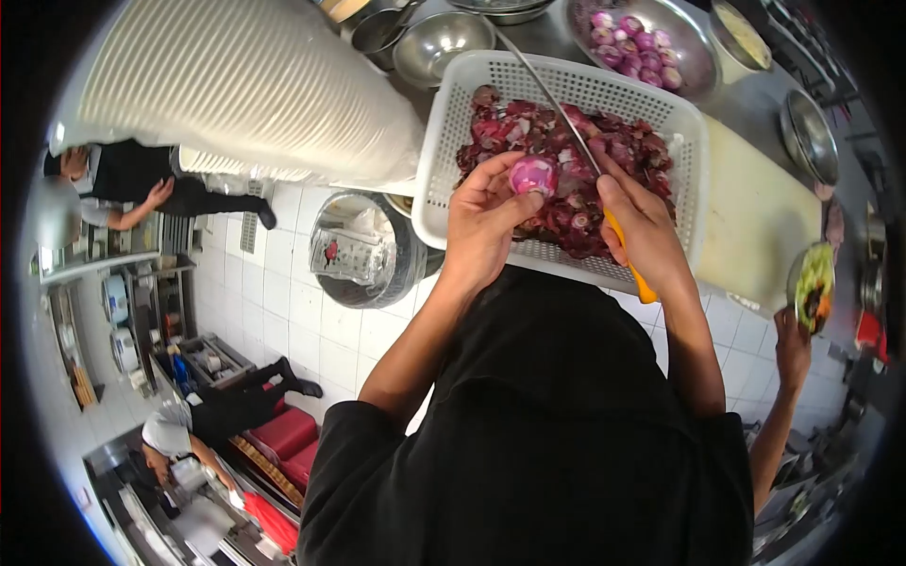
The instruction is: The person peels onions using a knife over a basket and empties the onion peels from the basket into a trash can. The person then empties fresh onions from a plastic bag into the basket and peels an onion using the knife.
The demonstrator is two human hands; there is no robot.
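Note:
My left hand (486,222) pinches a peeled red onion (534,177) between thumb and fingers. In my right hand (646,222) is a long knife (557,104) with a yellow handle, its blade slanting away to the upper left. Both hands are over a white perforated basket (694,170) that holds a heap of dark red onion skins (576,231). The blade and the onion look apart. Beyond the basket, several peeled red onions (642,57) lie in a steel bowl (703,66).
A tall wrapped stack of white containers (245,85) stands left of the basket. A pale cutting board (755,208) lies on its right. Steel bowls (442,47) stand behind. Another person's hand (793,340) holds a bowl of cut vegetables (813,288). A lined bin (363,292) is on the floor.

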